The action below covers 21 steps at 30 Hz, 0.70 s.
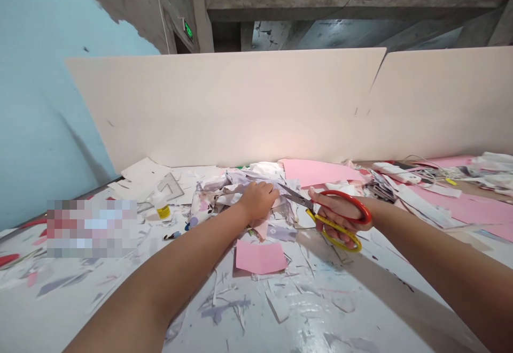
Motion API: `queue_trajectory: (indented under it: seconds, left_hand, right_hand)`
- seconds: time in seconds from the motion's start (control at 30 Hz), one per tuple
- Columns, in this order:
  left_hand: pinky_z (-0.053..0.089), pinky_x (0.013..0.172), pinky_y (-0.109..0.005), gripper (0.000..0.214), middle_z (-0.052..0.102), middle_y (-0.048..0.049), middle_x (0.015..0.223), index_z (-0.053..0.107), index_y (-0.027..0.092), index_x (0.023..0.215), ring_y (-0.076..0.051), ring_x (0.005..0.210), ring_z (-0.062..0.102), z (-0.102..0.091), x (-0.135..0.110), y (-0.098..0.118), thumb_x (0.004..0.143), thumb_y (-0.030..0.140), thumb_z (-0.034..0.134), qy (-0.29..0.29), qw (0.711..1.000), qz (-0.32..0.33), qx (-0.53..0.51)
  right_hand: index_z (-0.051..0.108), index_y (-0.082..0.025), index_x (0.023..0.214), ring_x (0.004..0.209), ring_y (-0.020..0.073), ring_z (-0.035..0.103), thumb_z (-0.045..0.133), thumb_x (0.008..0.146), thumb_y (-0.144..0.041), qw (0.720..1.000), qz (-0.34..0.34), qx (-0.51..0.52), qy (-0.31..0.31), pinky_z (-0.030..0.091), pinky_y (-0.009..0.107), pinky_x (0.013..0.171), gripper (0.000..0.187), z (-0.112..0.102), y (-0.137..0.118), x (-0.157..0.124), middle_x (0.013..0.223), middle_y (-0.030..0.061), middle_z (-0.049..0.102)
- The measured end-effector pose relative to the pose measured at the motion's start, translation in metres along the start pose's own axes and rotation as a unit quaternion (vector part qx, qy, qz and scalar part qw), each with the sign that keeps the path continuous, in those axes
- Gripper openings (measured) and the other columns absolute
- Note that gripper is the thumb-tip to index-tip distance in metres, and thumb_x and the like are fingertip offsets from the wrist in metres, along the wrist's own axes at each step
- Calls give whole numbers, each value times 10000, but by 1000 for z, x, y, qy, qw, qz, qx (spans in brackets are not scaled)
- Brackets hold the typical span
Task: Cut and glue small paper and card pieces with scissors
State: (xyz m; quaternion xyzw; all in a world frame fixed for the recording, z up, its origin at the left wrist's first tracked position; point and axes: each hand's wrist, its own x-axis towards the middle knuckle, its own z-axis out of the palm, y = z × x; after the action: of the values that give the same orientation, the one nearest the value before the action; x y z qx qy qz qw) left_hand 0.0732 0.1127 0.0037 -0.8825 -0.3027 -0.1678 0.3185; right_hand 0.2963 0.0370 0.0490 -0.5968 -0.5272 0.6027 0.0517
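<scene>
My right hand (pixel 334 218) grips a pair of scissors (pixel 343 206) with one red handle and one yellow handle. Their metal blades are spread apart and point left, close to the fingers of my left hand (pixel 259 202). That left hand is closed, knuckles up, over a heap of crumpled white and lilac scraps (pixel 216 198); what its fingers hold, if anything, is hidden. Just below it, nearer to me, lies a small pink piece of paper (pixel 261 257). A larger pink sheet (pixel 320 172) rests behind the scissors.
A small bottle with a yellow label (pixel 163 211) stands on the left near a clear set square (pixel 171 186). Thin offcuts litter the white tabletop (pixel 320 321). On the right are a white power strip (pixel 396 172) and cables. A pale partition (pixel 240 107) closes off the back.
</scene>
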Motion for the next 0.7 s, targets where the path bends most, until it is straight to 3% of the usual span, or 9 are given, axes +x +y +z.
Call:
queue_trajectory:
  seconds: [0.33,0.53,0.7]
  left_hand:
    - [322,569,-312,98,552,-72,743,540,172,802,-210,723,510,-6,-9,6,783,169,444,33,999,33,8]
    - [303,561,-292,135,543,-56,742,543,184,818,-188,712,497,-1,-13,2,746,110,456,54,997,53,18]
    - [296,557,-293,132,526,-59,744,546,184,820,-187,713,491,3,-15,-1,738,118,466,62,996,55,25]
  right_hand:
    - [507,-121,736,369,164,511,94,650,-817,999,21,28,26,404,285,298,813,15,-6,-5,495,49,510]
    - [490,-136,699,379,169,510,84,660,-811,997,26,23,63,394,274,292,788,29,-12,-8,446,32,469]
    - [472,-163,662,343,155,473,103,635,-831,996,18,-1,83,370,266,273,764,29,-8,0,407,12,440]
